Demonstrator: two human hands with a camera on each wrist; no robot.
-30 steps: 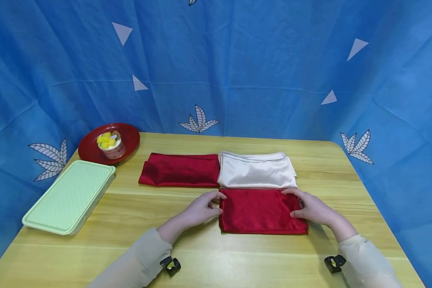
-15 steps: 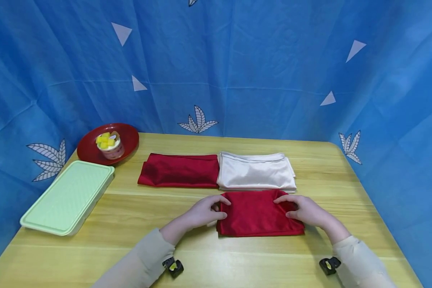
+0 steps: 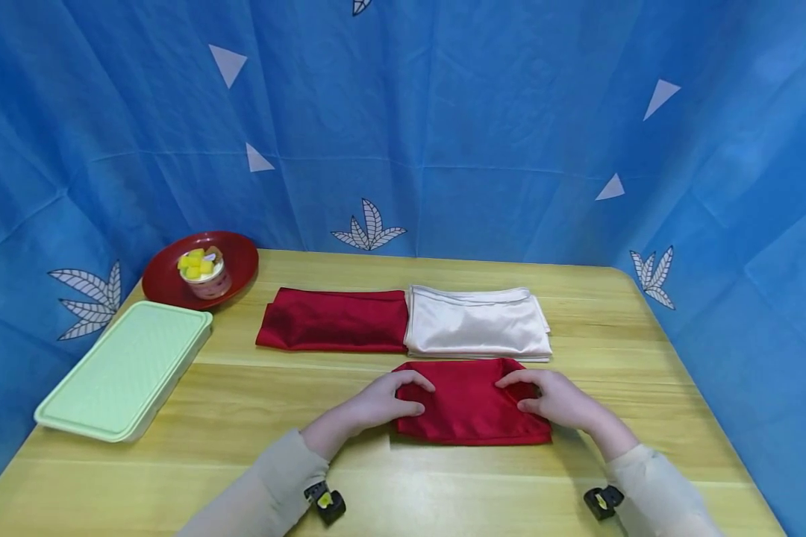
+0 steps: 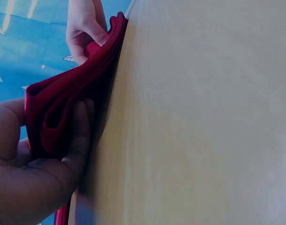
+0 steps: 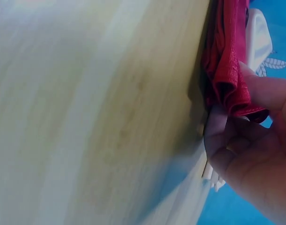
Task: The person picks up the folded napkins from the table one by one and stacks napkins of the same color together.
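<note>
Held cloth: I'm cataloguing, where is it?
Head view, right of centre: the red satin cloth is between left hand and right hand, nearer than the white satin cloth.

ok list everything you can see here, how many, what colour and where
table: 1, pale wood, under everything
curtain: count unclear, blue with white prints, behind the table
white cloth: 1, white, folded, back centre
rear cloth: 1, dark red, folded, left of white cloth
front cloth: 1, red, folded, nearest the person
plate: 1, dark red, far left
dessert cup: 1, pinkish, yellow cubes on top, on plate
lidded box: 1, pale green, left
wrist devices: 2, black, by the sleeves
sleeves: 2, beige, lower edge
left grip: 1, bare, holding front cloth's left end
right grip: 1, bare, holding its right end
</note>
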